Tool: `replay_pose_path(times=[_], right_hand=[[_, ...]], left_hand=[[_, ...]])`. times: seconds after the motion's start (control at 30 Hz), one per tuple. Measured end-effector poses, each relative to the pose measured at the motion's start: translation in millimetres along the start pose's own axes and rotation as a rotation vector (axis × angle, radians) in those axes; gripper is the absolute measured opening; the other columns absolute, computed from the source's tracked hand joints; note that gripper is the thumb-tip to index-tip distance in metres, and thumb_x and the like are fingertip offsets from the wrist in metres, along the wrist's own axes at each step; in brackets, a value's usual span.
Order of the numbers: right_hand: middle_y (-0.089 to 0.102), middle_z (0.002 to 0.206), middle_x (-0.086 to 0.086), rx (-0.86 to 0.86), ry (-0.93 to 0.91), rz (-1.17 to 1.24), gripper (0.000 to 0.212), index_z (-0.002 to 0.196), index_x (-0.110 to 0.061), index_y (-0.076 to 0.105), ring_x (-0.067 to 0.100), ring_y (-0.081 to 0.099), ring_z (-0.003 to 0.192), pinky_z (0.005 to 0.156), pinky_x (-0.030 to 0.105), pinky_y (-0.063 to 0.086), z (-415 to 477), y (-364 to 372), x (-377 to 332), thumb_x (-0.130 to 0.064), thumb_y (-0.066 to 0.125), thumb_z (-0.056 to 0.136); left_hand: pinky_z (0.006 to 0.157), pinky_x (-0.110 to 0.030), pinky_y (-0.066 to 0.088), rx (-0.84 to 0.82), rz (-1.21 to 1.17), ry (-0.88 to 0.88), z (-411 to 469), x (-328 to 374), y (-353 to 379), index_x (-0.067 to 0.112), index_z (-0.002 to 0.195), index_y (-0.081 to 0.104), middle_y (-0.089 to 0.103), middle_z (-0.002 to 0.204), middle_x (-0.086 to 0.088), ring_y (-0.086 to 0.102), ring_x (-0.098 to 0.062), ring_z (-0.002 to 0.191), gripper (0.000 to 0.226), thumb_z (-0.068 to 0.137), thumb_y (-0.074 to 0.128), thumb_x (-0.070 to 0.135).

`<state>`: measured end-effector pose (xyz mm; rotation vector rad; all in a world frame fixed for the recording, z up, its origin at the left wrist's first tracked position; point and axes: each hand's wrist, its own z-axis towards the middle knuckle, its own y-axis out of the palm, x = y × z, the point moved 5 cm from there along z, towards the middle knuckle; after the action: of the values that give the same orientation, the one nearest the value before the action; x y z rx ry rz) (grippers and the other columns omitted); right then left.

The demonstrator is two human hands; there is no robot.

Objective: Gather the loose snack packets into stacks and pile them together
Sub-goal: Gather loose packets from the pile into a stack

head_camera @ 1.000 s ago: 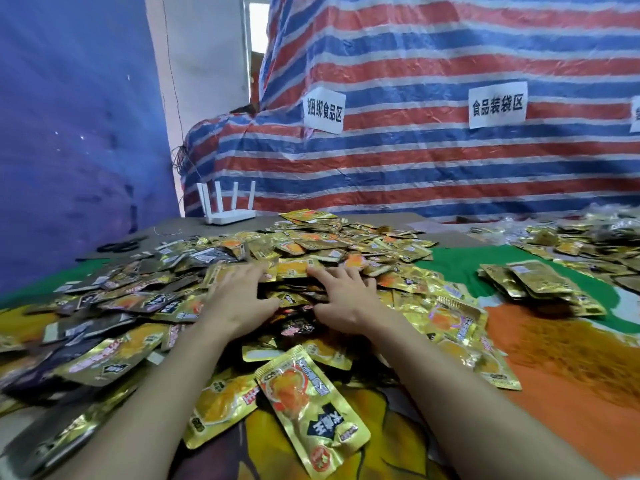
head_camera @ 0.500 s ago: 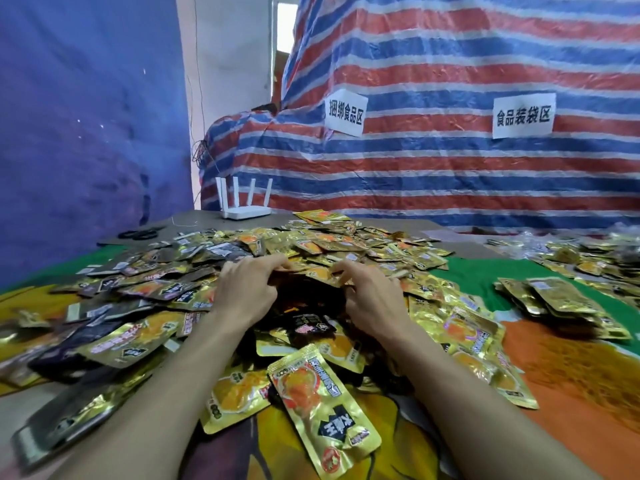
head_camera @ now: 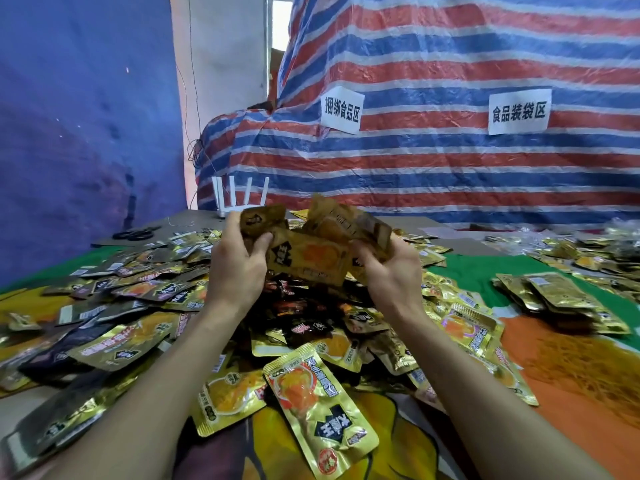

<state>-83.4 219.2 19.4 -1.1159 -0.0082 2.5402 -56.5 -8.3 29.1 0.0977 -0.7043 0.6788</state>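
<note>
A big heap of loose gold and dark snack packets covers the table in front of me. Both hands are raised above the heap with a bunch of gold packets between them. My left hand grips the bunch's left side, thumb over the front packet. My right hand holds the right side with curled fingers. The held packets are blurred and splayed at uneven angles. One gold packet lies face up nearest to me.
A separate stack of gold packets lies on the right, on the green and orange cloth. More packets spread at the far right. A white router and black scissors sit at the table's back, before a striped tarp wall.
Both hands, which were pressed into the heap, closed around a bunch of packets and lifted it up off the pile.
</note>
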Motion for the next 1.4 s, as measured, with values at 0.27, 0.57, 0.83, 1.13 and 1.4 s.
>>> replay_pose_path(times=[0.27, 0.57, 0.83, 1.13, 1.4], right_hand=[[0.076, 0.094, 0.0, 0.131, 0.311, 0.291, 0.011, 0.087, -0.028, 0.07, 0.021, 0.073, 0.092, 0.082, 0.047, 0.062, -8, -2, 10, -0.03, 0.067, 0.097], [0.068, 0.099, 0.008, 0.017, 0.356, 0.313, 0.02, 0.101, -0.012, 0.066, 0.025, 0.065, 0.089, 0.081, 0.042, 0.056, -28, 34, 9, -0.031, 0.058, 0.102], [0.07, 0.09, 0.01, -0.067, 0.383, 0.387, 0.024, 0.095, -0.014, 0.066, 0.031, 0.067, 0.088, 0.086, 0.05, 0.056, -33, 41, 11, -0.034, 0.056, 0.103], [0.069, 0.119, 0.004, -0.095, 0.125, 0.5, 0.026, 0.122, -0.015, 0.062, 0.016, 0.068, 0.111, 0.098, 0.048, 0.056, -36, 39, -9, -0.007, 0.064, 0.097], [0.066, 0.098, -0.006, -0.12, 0.01, 0.38, 0.013, 0.108, -0.019, 0.062, 0.007, 0.066, 0.094, 0.082, 0.027, 0.058, -37, 44, -11, -0.014, 0.067, 0.097]], left_hand=[[0.066, -0.031, 0.044, 0.374, -0.204, -0.401, -3, -17, -7, 0.017, 0.098, 0.045, 0.05, 0.088, 0.008, 0.05, -0.007, 0.075, 0.015, 0.099, 0.059, 0.019], [0.052, -0.027, 0.048, -0.103, -0.546, -0.694, -33, -14, 45, 0.008, 0.098, 0.042, 0.054, 0.079, -0.009, 0.06, -0.015, 0.059, 0.028, 0.085, 0.063, -0.006], [0.063, -0.036, 0.057, -0.345, -0.704, -0.693, -51, 13, 59, 0.008, 0.106, 0.058, 0.071, 0.08, -0.008, 0.069, -0.018, 0.071, 0.031, 0.086, 0.044, -0.012], [0.084, -0.046, 0.061, -0.251, -0.991, -0.868, -51, 8, 67, 0.003, 0.136, 0.054, 0.068, 0.125, -0.021, 0.07, -0.035, 0.108, 0.05, 0.09, 0.069, 0.013], [0.067, -0.047, 0.062, -0.339, -1.114, -0.948, -43, 4, 61, 0.004, 0.098, 0.078, 0.074, 0.106, -0.02, 0.075, -0.034, 0.086, 0.022, 0.077, 0.072, 0.009]])
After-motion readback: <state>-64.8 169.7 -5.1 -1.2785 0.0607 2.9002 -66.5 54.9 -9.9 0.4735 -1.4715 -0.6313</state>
